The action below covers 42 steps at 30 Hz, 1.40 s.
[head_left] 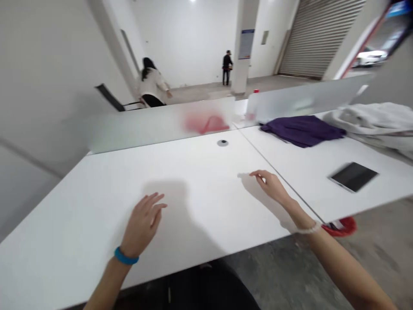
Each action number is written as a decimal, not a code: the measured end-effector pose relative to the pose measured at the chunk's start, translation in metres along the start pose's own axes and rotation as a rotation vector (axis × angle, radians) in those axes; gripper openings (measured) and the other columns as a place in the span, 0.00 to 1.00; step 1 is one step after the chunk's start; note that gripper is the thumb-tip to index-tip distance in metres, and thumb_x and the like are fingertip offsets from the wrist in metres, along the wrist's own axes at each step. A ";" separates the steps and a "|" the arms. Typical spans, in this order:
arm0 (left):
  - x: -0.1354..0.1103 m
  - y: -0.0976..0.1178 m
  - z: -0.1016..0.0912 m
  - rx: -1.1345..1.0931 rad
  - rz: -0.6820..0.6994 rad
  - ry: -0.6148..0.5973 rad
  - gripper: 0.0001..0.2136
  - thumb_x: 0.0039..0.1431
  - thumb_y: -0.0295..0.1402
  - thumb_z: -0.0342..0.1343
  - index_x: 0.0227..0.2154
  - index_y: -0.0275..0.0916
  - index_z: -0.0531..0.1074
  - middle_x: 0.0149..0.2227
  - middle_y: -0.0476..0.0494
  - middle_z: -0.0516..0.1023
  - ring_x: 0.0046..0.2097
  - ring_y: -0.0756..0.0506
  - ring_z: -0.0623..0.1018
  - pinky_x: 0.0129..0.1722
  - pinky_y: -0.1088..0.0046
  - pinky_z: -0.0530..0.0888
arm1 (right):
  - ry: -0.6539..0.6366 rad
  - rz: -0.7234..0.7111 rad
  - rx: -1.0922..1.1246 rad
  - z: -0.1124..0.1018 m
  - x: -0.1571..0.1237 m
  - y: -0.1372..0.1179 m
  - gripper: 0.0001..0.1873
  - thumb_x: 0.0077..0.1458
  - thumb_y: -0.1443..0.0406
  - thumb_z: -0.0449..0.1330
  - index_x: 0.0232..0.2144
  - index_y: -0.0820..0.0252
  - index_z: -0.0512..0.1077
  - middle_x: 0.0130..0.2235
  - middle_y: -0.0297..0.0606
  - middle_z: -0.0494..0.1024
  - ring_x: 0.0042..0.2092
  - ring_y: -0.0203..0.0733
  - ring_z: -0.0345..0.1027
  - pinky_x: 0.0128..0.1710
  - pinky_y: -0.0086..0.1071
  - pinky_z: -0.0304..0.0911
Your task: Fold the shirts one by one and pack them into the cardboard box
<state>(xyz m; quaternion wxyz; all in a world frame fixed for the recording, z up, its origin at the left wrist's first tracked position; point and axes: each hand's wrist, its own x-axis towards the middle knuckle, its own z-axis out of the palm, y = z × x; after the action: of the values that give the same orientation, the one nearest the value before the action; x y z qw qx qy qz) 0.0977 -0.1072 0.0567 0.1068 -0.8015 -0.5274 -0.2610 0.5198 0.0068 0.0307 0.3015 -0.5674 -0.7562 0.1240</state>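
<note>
Reaching out above the white bench (97,193)

I see the left hand (142,221) and right hand (272,186) with fingers loosely bent, released. A grey cable grommet (222,143) sits in the bench beyond them; a dark-screened tablet (354,176) lies to the right.

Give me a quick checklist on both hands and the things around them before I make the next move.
1. Left hand free: ok, it holds nothing, fingers spread loosely over the white desk.
2. Right hand free: ok, nothing shows in its grip.
3. Right hand on the tablet: not ok, the tablet lies apart, to the right across the desk seam.
4. Purple cloth away from both hands: ok, it lies further back on the right.
5. Red thing by the divider identified: cannot tell, too blurred.
</note>
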 end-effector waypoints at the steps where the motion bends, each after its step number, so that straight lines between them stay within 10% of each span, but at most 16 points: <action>1: 0.012 0.013 0.023 -0.042 0.074 -0.041 0.11 0.61 0.31 0.44 0.39 0.43 0.72 0.50 0.45 0.75 0.56 0.42 0.70 0.59 0.54 0.64 | 0.035 0.067 -0.052 -0.009 0.007 0.019 0.17 0.55 0.69 0.47 0.40 0.60 0.74 0.40 0.41 0.78 0.37 0.42 0.70 0.42 0.34 0.63; 6: 0.065 0.084 0.116 -0.200 0.306 -0.276 0.15 0.65 0.33 0.41 0.48 0.39 0.70 0.54 0.42 0.73 0.58 0.43 0.68 0.60 0.54 0.62 | 0.166 0.318 -0.335 -0.045 0.040 0.109 0.21 0.53 0.74 0.46 0.44 0.65 0.74 0.47 0.44 0.75 0.51 0.46 0.63 0.53 0.35 0.55; 10: 0.092 0.116 0.150 -0.238 0.317 -0.405 0.21 0.66 0.39 0.40 0.56 0.36 0.63 0.62 0.38 0.61 0.64 0.40 0.58 0.62 0.51 0.58 | 0.272 0.485 -0.408 -0.054 0.058 0.163 0.24 0.54 0.74 0.45 0.51 0.69 0.69 0.57 0.50 0.65 0.58 0.51 0.53 0.55 0.40 0.52; 19: 0.094 0.112 0.155 -0.334 0.254 -0.430 0.21 0.65 0.39 0.41 0.60 0.40 0.59 0.63 0.41 0.59 0.65 0.43 0.56 0.63 0.55 0.57 | 0.292 0.721 -0.492 -0.044 0.108 0.217 0.24 0.57 0.72 0.42 0.51 0.73 0.69 0.65 0.56 0.46 0.57 0.59 0.53 0.53 0.48 0.51; 25: 0.097 0.116 0.150 -0.337 0.232 -0.478 0.22 0.65 0.40 0.41 0.59 0.40 0.59 0.63 0.41 0.59 0.65 0.43 0.55 0.63 0.55 0.57 | 0.358 0.731 -0.430 -0.044 0.131 0.231 0.24 0.53 0.74 0.44 0.47 0.73 0.72 0.62 0.56 0.55 0.56 0.61 0.51 0.52 0.53 0.50; 35: 0.097 0.119 0.144 -0.370 0.177 -0.517 0.22 0.65 0.42 0.41 0.59 0.41 0.59 0.63 0.43 0.58 0.65 0.45 0.54 0.64 0.57 0.55 | 0.754 0.473 -0.113 -0.088 0.168 0.188 0.30 0.51 0.76 0.41 0.57 0.82 0.59 0.61 0.63 0.54 0.61 0.47 0.48 0.59 0.39 0.45; 42: 0.096 0.112 0.142 -0.642 -0.130 -0.367 0.19 0.65 0.41 0.41 0.55 0.45 0.63 0.58 0.43 0.67 0.63 0.43 0.60 0.62 0.55 0.59 | 0.772 -0.486 0.368 -0.127 0.153 0.032 0.23 0.60 0.64 0.47 0.58 0.57 0.58 0.64 0.42 0.51 0.65 0.41 0.46 0.62 0.41 0.48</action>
<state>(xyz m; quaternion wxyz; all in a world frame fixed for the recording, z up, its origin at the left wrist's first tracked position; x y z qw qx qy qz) 0.2719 -0.0151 0.0004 -0.2631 -0.7925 -0.4786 -0.2715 0.5942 0.1401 0.1616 0.6750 -0.3164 -0.6655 -0.0379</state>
